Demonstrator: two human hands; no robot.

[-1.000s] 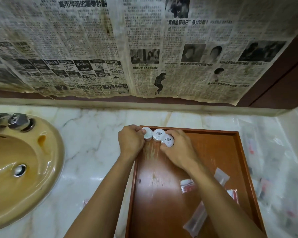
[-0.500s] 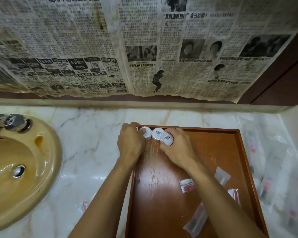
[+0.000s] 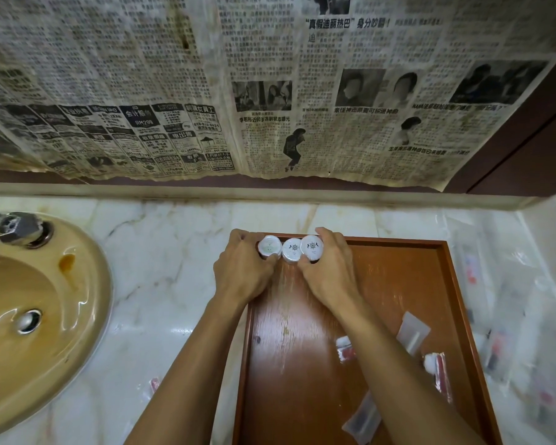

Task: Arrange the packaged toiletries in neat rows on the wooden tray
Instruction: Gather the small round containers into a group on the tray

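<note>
left hand [image 3: 243, 273] — curled grip, seemingly | right hand [image 3: 329, 273] — curled grip | forearms converging

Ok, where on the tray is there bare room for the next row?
Free: the tray floor right of the three round tubs, along the far rim, and the middle strip below both hands, the left hand and the right hand. Crowded: the near right, where loose sachets lie scattered.
</note>
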